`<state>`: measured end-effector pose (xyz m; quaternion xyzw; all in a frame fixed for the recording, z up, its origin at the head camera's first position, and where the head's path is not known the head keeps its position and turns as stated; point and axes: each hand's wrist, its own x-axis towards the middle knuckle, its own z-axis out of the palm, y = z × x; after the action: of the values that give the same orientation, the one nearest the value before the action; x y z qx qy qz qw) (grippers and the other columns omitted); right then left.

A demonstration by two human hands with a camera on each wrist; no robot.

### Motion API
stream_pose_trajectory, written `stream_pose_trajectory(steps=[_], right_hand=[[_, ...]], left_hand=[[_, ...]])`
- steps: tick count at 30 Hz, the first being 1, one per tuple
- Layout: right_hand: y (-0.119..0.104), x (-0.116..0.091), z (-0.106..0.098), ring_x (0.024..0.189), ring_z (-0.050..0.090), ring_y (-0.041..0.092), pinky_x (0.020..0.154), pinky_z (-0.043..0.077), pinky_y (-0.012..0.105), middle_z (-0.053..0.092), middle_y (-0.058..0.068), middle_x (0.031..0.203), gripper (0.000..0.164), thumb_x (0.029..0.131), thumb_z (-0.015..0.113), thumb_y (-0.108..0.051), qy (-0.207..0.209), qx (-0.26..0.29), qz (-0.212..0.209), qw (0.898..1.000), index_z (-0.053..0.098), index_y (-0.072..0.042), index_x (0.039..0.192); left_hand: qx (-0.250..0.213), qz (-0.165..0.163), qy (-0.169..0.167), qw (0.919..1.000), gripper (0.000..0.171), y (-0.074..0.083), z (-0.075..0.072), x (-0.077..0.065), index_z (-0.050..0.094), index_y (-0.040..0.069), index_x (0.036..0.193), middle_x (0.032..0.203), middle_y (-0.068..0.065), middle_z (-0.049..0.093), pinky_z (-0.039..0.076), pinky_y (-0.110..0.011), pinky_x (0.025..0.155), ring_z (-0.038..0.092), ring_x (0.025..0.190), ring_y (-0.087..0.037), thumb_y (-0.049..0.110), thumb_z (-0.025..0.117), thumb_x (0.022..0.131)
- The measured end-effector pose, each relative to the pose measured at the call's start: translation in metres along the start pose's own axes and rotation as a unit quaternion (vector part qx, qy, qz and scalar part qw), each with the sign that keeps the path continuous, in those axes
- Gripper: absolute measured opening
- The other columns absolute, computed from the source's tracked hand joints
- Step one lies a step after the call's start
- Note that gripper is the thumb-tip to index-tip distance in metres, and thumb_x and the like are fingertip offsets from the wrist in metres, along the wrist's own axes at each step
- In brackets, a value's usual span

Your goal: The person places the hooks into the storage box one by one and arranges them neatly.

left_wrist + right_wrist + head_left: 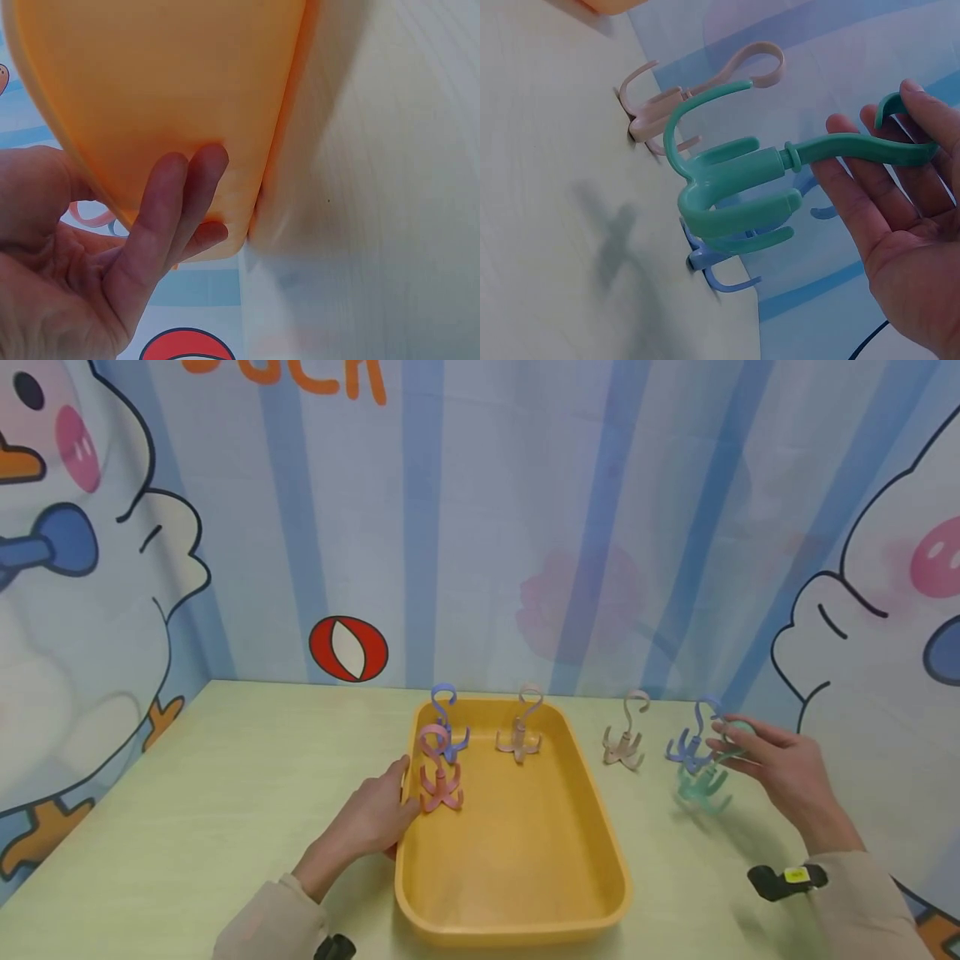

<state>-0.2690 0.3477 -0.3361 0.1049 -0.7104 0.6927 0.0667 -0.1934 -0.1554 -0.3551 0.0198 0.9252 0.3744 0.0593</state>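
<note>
At the left side of a yellow tray (517,935), my left hand (371,814) grips the rim. In the left wrist view, its fingers lie against the tray's outer wall (165,82). My right hand (787,768) holds a green multi-prong hook (701,789) by its curved top. The right wrist view has the green hook's body (735,176) above the table, prongs away from the palm. Just behind it stand a blue hook (686,753) and, further left, a beige hook (622,750). Inside the tray stand a pink hook (441,789), another blue hook (453,745) and another beige hook (519,743).
The pale table (247,777) ends at a striped curtain (480,527) behind the tray. Large cartoon ducks are printed on the cloth at both sides, and a red and white ball (348,648) is printed near the table's back edge.
</note>
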Motion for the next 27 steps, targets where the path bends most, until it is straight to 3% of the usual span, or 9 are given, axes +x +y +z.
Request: stream_pose_trajectory(steps=[18,27], right_hand=[[-0.013,0.007,0.018,0.092,0.07,0.021,0.077,0.057,0.036,0.069,0.008,0.112,0.049,0.09,0.063,-0.015,-0.016,-0.012,-0.017,1.0,0.05,0.007,0.132],[-0.019,0.007,0.024,0.092,0.07,0.023,0.078,0.056,0.037,0.071,0.005,0.105,0.046,0.09,0.064,-0.014,-0.023,-0.002,-0.021,1.0,0.053,0.008,0.13]], left_hand=[[-0.009,0.001,0.0,1.0,0.069,0.0,0.0,0.0,0.019,0.001,0.15,0.079,-0.009,0.057,0.051,-0.029,0.041,0.059,0.044,-0.017,0.017,0.051,0.092],[-0.001,0.011,0.007,0.9999,0.068,-0.002,0.0,0.001,0.02,0.001,0.15,0.077,-0.009,0.057,0.05,-0.029,0.041,0.058,0.043,-0.016,0.017,0.051,0.091]])
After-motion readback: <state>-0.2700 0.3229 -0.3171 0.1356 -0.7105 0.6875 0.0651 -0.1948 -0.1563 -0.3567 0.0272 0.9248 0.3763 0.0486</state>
